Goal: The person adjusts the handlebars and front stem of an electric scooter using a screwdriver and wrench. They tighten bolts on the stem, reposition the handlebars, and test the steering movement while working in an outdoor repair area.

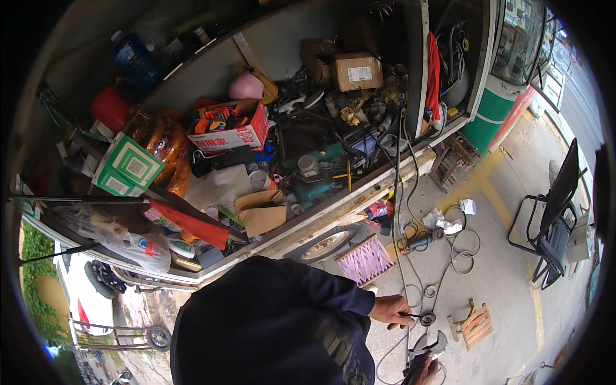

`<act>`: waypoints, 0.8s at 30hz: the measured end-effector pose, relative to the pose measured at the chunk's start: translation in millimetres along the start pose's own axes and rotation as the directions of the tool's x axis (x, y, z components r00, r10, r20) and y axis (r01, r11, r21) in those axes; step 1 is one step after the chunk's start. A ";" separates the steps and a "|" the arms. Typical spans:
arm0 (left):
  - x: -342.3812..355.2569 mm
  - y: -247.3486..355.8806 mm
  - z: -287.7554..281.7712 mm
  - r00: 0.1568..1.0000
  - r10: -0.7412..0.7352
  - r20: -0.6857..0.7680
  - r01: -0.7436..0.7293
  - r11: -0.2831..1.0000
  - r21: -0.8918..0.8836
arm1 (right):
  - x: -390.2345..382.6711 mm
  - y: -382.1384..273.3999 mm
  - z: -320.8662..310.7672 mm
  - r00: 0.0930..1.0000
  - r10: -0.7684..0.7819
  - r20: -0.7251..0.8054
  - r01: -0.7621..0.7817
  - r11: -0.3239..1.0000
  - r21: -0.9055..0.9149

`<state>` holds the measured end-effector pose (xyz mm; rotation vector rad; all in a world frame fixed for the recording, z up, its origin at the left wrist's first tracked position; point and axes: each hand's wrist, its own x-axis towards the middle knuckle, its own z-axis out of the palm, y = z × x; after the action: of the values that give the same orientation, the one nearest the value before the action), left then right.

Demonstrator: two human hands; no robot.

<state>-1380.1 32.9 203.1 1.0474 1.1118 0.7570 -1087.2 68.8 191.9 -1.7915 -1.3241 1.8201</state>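
My left hand [389, 310], at the end of my dark sleeve [321, 295], is closed on a thin dark rod [409, 314]. A small round dark-metal piece [428, 319] is at the rod's far end; whether they are joined I cannot tell. Below it, at the lower edge, my right hand [420, 370] is closed on a large silver tool [431, 343] with a wide jaw, like a wrench. Hoses [407, 282] run behind and around my hands. My dark-clothed shoulder and body fill the bottom middle.
The open cargo body [301, 237] of a vehicle, crowded with boxes, bottles and tools, spans the upper view, above a wheel [329, 244]. A pink-corded stool [364, 259], power tool [420, 242], small wooden stool [476, 324] and black folding chair [545, 218] stand or lie on the pavement.
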 end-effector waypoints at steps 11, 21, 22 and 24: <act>-10.3 -16.4 35.6 1.000 -0.011 -0.006 0.012 0.969 0.246 | -68.9 62.3 99.3 0.984 0.004 -0.180 0.007 0.998 0.061; 10.8 -38.8 97.0 0.930 0.149 0.336 -0.268 0.901 0.342 | -121.3 80.2 95.6 0.968 0.207 0.142 -0.241 0.617 0.749; 18.9 -35.0 104.7 0.921 0.120 0.371 -0.253 0.907 0.335 | -121.8 79.9 88.5 0.970 0.222 0.104 -0.221 0.613 0.759; 39.7 -29.1 126.4 0.895 0.082 0.439 -0.262 0.892 0.368 | -122.9 83.8 68.7 0.973 0.233 -0.005 -0.144 0.618 0.773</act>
<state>-1248.0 22.7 173.8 1.6118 0.8279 0.4042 -1090.4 -94.9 198.4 -1.5074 -0.1869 1.9233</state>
